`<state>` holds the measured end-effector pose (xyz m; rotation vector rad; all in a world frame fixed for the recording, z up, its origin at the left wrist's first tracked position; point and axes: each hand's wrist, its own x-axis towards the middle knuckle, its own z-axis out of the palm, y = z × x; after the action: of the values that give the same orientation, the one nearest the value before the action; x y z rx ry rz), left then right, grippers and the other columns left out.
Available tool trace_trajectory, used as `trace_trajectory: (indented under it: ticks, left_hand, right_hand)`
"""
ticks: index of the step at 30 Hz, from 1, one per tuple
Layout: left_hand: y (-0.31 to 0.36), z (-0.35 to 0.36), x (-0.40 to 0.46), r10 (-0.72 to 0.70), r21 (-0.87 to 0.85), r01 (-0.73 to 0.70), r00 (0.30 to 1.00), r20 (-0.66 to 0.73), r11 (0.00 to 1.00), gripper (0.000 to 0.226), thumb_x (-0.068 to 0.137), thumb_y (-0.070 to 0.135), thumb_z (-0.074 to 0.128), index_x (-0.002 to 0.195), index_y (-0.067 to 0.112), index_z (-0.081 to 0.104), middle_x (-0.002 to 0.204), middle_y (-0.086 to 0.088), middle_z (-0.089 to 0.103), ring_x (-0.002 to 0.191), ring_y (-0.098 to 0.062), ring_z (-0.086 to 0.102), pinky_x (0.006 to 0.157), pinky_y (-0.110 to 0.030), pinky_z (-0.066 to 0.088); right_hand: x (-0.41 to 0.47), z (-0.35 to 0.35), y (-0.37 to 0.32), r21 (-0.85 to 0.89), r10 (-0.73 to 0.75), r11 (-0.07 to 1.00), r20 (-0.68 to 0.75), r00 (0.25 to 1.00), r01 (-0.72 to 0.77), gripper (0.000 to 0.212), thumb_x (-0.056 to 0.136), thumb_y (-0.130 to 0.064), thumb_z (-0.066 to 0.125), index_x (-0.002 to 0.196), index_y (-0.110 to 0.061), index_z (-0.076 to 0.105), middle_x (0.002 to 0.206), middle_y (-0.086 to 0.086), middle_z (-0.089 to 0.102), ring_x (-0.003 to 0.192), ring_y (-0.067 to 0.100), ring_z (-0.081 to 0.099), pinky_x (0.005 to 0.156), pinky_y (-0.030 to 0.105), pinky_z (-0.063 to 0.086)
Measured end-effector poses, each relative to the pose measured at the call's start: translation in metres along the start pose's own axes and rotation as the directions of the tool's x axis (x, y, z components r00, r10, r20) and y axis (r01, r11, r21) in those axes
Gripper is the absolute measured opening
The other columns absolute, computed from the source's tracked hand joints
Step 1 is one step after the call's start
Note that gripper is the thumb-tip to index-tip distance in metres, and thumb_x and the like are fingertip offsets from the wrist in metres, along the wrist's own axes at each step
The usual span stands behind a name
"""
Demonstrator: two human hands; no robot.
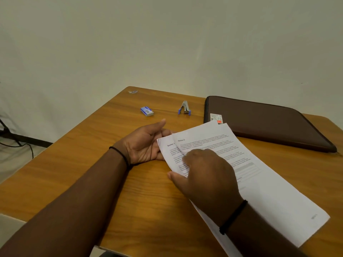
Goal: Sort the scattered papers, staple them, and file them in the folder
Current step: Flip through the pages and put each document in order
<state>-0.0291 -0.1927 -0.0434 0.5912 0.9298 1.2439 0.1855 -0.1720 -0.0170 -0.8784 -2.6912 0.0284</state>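
Observation:
A loose stack of printed white papers (pixel 269 182) lies slanted on the wooden table (pixel 92 164), the sheets offset so two headings show at the top left. My left hand (pixel 144 145) lies palm up against the stack's left edge, thumb raised, its fingers hidden under the sheets. My right hand (pixel 207 175) rests on top of the papers and presses them down, thumb at their left edge. A brown zip folder (pixel 259 123) lies closed at the back right, its near corner under the papers. A small grey and blue stapler (pixel 184 107) sits behind the hands.
A blue box of staples (pixel 146 111) lies left of the stapler. A small sticker (pixel 133 92) marks the table's far corner. The wall stands just behind the table. Cables and a stand leg (pixel 16 138) are on the floor at the left.

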Motion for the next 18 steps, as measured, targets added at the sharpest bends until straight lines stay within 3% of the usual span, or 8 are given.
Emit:
trace_trajectory:
  ticks: [3, 5, 8, 10, 12, 14, 16, 18]
  left_hand:
    - [-0.001, -0.001, 0.002, -0.004, 0.033, 0.004, 1.0, 0.013, 0.999, 0.075, 0.094, 0.06, 0.036, 0.129, -0.001, 0.061, 0.13, -0.023, 0.062, 0.115, -0.035, 0.065, 0.096, -0.051, 0.051]
    - [-0.001, 0.0, 0.001, 0.008, 0.055, -0.009, 1.0, 0.017, 0.998, 0.079, 0.094, 0.063, 0.035, 0.135, -0.001, 0.057, 0.135, -0.024, 0.059, 0.12, -0.037, 0.061, 0.099, -0.053, 0.047]
    - [-0.001, -0.002, -0.001, 0.019, 0.061, -0.02, 1.0, 0.02, 0.998, 0.081, 0.094, 0.064, 0.035, 0.139, -0.001, 0.051, 0.138, -0.026, 0.056, 0.121, -0.04, 0.06, 0.098, -0.054, 0.048]
    - [-0.002, -0.004, -0.001, 0.018, 0.055, -0.02, 0.999, 0.029, 0.998, 0.08, 0.094, 0.064, 0.034, 0.136, -0.001, 0.056, 0.136, -0.026, 0.057, 0.119, -0.04, 0.062, 0.098, -0.055, 0.047]
    - [-0.003, -0.003, -0.002, 0.016, 0.045, -0.018, 0.999, 0.045, 0.999, 0.079, 0.095, 0.063, 0.032, 0.134, 0.0, 0.058, 0.136, -0.025, 0.058, 0.121, -0.039, 0.061, 0.101, -0.055, 0.045]
    - [-0.003, -0.003, -0.001, 0.009, 0.046, -0.011, 0.999, 0.041, 0.999, 0.078, 0.096, 0.064, 0.031, 0.133, 0.001, 0.058, 0.138, -0.024, 0.057, 0.124, -0.038, 0.059, 0.102, -0.055, 0.044]
    - [-0.004, -0.003, 0.0, 0.006, 0.041, -0.007, 0.999, 0.045, 0.999, 0.078, 0.097, 0.063, 0.031, 0.136, 0.0, 0.055, 0.142, -0.026, 0.052, 0.127, -0.038, 0.055, 0.103, -0.055, 0.043]
    - [-0.004, -0.004, 0.0, 0.005, 0.03, -0.006, 0.999, 0.041, 1.0, 0.076, 0.098, 0.061, 0.034, 0.136, -0.002, 0.055, 0.14, -0.026, 0.054, 0.123, -0.037, 0.059, 0.103, -0.054, 0.043]
  right_hand:
    - [-0.003, 0.014, -0.005, -0.076, -0.059, 0.996, -0.114, 0.992, 0.05, 0.03, 0.073, -0.052, 0.075, 0.071, -0.023, 0.068, 0.069, -0.005, 0.061, 0.061, 0.015, 0.059, 0.052, 0.028, 0.048]
    - [-0.003, 0.019, -0.007, -0.05, -0.076, 0.996, -0.176, 0.982, 0.068, 0.023, 0.069, -0.035, 0.08, 0.061, -0.021, 0.064, 0.058, -0.004, 0.056, 0.048, 0.014, 0.054, 0.042, 0.028, 0.047]
    - [-0.004, 0.015, -0.009, 0.019, -0.036, 0.999, -0.19, 0.981, 0.04, 0.016, 0.077, -0.027, 0.076, 0.067, -0.021, 0.067, 0.061, -0.003, 0.059, 0.05, 0.013, 0.055, 0.044, 0.029, 0.05]
    - [-0.002, 0.009, -0.007, 0.049, 0.011, 0.999, -0.107, 0.994, -0.006, 0.019, 0.095, -0.037, 0.059, 0.092, -0.023, 0.071, 0.087, -0.003, 0.067, 0.073, 0.012, 0.062, 0.066, 0.029, 0.055]
    - [-0.003, 0.004, -0.002, 0.13, 0.049, 0.99, 0.009, 0.999, -0.05, 0.031, 0.097, -0.052, 0.051, 0.103, -0.027, 0.069, 0.101, -0.009, 0.065, 0.087, 0.01, 0.06, 0.078, 0.024, 0.051]
    - [-0.004, 0.0, 0.003, 0.305, 0.125, 0.943, 0.049, 0.991, -0.134, 0.034, 0.088, -0.058, 0.061, 0.086, -0.025, 0.068, 0.087, -0.012, 0.066, 0.076, 0.009, 0.06, 0.071, 0.021, 0.049]
    - [-0.002, 0.0, 0.011, 0.47, 0.223, 0.861, -0.002, 0.975, -0.196, 0.033, 0.081, -0.054, 0.072, 0.073, -0.024, 0.062, 0.071, -0.011, 0.062, 0.065, 0.01, 0.06, 0.063, 0.023, 0.052]
    - [0.001, -0.004, 0.018, 0.554, 0.304, 0.799, -0.039, 0.952, -0.233, 0.023, 0.084, -0.041, 0.074, 0.083, -0.029, 0.055, 0.079, -0.014, 0.064, 0.07, 0.008, 0.063, 0.06, 0.02, 0.053]
